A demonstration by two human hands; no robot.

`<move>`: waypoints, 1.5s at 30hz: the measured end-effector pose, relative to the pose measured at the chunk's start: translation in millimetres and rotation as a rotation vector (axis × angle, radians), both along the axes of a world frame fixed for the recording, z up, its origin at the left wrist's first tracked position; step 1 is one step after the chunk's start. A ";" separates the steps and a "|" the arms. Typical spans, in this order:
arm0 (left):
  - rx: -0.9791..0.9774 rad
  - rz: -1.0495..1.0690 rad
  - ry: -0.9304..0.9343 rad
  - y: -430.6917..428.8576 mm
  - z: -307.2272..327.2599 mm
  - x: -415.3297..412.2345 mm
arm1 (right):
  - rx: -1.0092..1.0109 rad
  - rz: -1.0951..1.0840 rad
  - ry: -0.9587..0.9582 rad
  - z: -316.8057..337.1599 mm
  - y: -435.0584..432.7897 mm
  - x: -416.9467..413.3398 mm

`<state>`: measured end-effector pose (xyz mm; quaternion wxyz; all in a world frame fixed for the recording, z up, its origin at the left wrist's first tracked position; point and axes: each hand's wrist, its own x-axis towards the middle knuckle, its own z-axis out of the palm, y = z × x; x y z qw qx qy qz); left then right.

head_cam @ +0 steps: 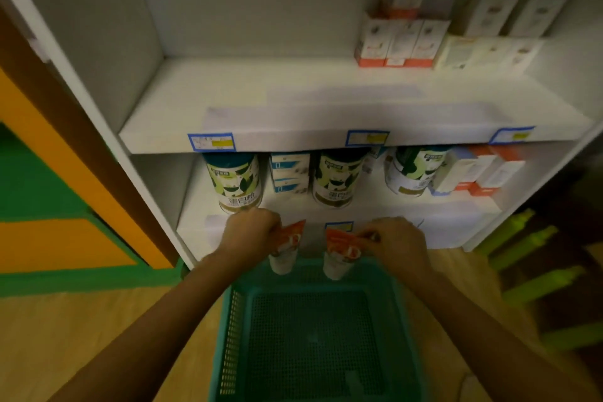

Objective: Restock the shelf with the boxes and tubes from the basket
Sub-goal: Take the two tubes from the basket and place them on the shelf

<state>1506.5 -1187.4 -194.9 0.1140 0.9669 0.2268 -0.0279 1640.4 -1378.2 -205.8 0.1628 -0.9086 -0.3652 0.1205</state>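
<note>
Two orange-and-white tubes are held over the far rim of the teal basket, caps pointing down, just in front of the lower shelf edge. The left tube is gripped at its crimped orange end by the left hand, fingers closed round it. The right tube is pinched at its orange end by the right hand, fingers closed on it. The two tubes hang side by side, apart from each other.

The basket's mesh floor is seen bare; it sits on the wooden floor against the white shelf unit.

On the lower shelf, three green-labelled canisters are stood in a row, with blue-and-white boxes between the first two and orange-and-white boxes at the right. On the upper shelf, white boxes with orange bases are stacked at the back right, the left part bare. Blue-framed price labels are fixed along its front edge. View is motion-blurred.
</note>
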 end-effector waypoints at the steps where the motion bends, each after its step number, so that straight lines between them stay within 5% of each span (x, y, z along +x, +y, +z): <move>1: 0.035 -0.015 -0.037 0.2 20.2 -1.4 | 0.023 -0.006 -0.041 19.4 -3.0 2.0; 15: 0.264 -0.173 -0.439 -22.4 289.2 5.2 | 0.226 0.014 -0.332 277.9 -52.7 30.3; 23: 0.217 -0.236 -0.645 -43.7 395.7 21.5 | 0.393 -0.025 -0.348 383.3 -75.2 45.3; 34: 0.239 -0.143 -0.847 -66.1 452.2 103.8 | 0.415 -0.169 -0.463 455.0 -83.0 69.3; 45: 0.223 -0.057 -0.804 -61.5 448.0 162.7 | 0.509 -0.311 -0.597 462.3 -58.0 91.0</move>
